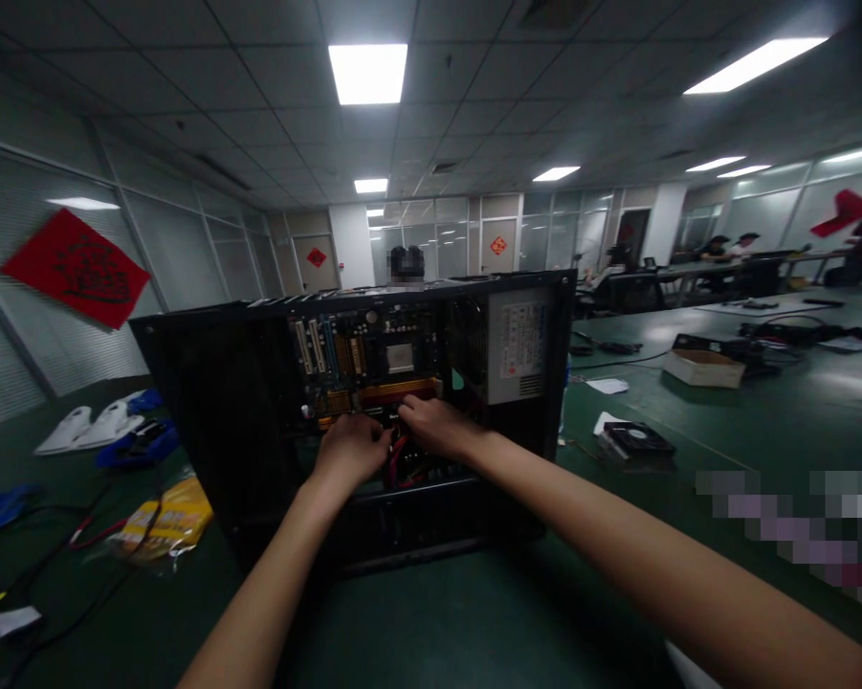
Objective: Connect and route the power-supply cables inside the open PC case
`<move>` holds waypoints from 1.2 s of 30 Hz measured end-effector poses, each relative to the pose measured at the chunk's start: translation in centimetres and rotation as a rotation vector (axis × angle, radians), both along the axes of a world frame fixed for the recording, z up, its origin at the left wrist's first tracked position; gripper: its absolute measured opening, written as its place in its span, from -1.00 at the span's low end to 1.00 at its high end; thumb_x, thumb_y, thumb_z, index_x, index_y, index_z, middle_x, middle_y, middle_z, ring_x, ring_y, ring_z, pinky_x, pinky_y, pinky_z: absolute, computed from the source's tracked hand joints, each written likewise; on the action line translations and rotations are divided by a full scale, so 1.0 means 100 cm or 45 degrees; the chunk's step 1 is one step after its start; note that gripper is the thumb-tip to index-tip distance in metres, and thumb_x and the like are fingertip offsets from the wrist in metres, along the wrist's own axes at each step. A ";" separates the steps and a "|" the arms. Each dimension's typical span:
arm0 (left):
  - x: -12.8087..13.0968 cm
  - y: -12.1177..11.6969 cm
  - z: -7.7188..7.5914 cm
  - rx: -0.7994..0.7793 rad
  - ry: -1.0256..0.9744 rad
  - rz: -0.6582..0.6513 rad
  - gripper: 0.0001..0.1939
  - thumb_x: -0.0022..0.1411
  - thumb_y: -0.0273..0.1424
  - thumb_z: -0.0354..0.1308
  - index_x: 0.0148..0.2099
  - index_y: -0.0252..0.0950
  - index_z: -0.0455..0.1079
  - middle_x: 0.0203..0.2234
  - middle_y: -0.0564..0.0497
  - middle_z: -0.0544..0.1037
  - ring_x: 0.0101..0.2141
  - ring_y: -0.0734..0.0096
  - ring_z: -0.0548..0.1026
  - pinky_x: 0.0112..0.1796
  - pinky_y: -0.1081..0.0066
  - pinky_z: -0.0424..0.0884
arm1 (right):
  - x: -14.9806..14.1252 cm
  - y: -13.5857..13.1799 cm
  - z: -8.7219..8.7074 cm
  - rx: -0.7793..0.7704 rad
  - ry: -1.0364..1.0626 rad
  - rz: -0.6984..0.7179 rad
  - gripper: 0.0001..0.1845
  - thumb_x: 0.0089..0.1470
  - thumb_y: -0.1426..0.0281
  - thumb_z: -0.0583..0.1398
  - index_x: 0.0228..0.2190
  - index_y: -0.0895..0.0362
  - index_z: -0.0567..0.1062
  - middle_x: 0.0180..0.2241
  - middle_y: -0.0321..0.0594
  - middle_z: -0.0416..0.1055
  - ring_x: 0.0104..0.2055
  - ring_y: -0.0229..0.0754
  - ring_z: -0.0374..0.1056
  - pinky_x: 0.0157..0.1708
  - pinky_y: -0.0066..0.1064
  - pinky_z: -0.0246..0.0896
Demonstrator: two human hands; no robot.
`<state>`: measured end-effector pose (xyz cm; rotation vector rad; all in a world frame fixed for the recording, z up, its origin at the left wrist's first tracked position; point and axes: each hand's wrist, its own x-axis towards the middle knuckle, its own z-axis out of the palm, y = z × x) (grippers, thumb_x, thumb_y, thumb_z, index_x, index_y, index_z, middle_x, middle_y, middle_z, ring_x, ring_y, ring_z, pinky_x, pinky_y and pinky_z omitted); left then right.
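A black computer case (466, 522) stands on the green table with its open side facing me. Inside, a motherboard (373, 356) with a square metal processor cover shows, and a silver power supply (520, 349) fills the upper right. My left hand (351, 448) reaches into the lower middle, its fingers curled in a pinch beside thin red and dark cables (400, 462). Close by on the right, my right hand (441, 426) has bent fingers at the lower edge of the motherboard, near the orange-brown slots (394, 390). What the fingertips grip is too dark and small to make out.
Left of the case lie a yellow packet (168, 517), loose cables, blue items and white items (104, 423). To the right are a hard drive (635, 440), a small open box (703, 368) and more cables. People sit at far desks; one is behind the case.
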<state>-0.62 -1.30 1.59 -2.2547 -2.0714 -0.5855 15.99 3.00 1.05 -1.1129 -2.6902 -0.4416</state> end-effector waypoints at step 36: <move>0.004 -0.002 0.002 0.006 0.081 -0.340 -0.82 0.22 -0.25 -0.01 -0.25 -0.24 0.30 -0.35 -0.05 0.54 -0.34 0.26 0.51 -0.35 0.39 0.26 | 0.015 -0.011 0.004 0.302 0.079 0.227 -0.80 0.18 0.45 0.08 -0.20 0.15 0.47 -0.14 -0.13 0.37 -0.16 -0.10 0.34 -0.46 -0.40 0.18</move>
